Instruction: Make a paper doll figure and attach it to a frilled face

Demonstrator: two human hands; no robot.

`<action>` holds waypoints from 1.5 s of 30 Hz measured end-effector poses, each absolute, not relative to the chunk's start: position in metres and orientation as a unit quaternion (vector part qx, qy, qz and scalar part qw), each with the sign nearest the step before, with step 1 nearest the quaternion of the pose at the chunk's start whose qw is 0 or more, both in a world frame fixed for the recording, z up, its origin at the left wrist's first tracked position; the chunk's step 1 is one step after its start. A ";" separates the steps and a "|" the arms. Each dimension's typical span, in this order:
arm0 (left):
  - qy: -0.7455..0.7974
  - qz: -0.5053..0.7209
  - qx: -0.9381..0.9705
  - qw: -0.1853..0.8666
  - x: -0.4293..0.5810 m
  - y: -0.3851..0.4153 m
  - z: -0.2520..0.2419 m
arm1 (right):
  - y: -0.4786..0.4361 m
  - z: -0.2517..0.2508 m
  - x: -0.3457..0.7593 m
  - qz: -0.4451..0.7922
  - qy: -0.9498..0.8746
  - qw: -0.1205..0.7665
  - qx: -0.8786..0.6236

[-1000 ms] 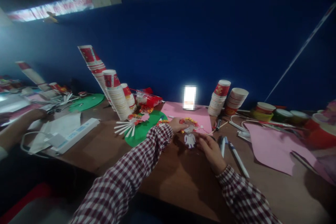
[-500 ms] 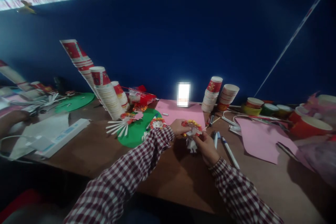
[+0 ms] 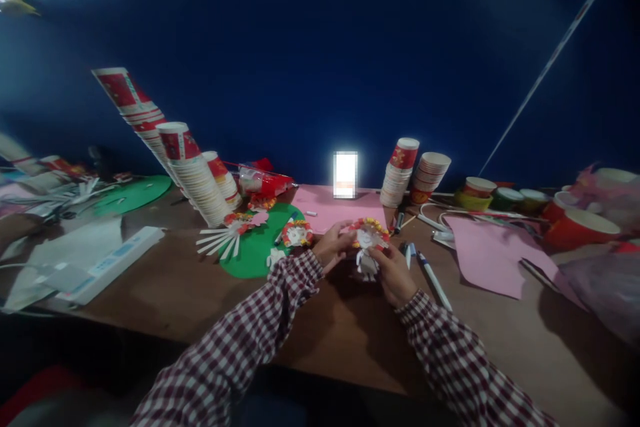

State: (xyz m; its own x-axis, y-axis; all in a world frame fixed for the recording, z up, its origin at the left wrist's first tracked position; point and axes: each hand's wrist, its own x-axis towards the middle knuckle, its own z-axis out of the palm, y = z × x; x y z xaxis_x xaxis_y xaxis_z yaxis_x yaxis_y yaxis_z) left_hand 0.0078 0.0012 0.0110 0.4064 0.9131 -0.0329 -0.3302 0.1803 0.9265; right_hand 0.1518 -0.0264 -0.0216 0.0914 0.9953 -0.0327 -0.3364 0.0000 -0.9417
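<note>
A small white paper figure (image 3: pixel 367 260), with a red, orange and yellow ring around its head, is held up over the front of the table. My right hand (image 3: pixel 397 275) pinches its right side, thumb over the front. At the ring's left edge, the fingers of my left hand (image 3: pixel 334 245) close on the rim; part of their hold is hidden. Left of my hands, a similar ringed paper piece (image 3: pixel 297 233) lies on a green paper sheet (image 3: pixel 244 265). A small white cutout (image 3: pixel 275 257) is beside my left cuff.
Tall stacks of paper cups (image 3: pixel 186 167) lean at the left, with shorter cup stacks (image 3: pixel 400 177) behind my right hand. Pens (image 3: pixel 434 280) and pink paper (image 3: pixel 487 253) lie to the right. A glowing, blurred-out rectangle (image 3: pixel 345 177) stands against the blue wall. A long white box (image 3: pixel 113 265) lies left.
The paper figure has turned so its white front shows more plainly. My left fingers have shifted to its left edge. The whole view has moved slightly.
</note>
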 end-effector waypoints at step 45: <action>0.429 0.603 0.326 0.588 0.022 0.017 -0.038 | -0.024 -0.021 0.141 0.553 -0.362 0.584 -0.471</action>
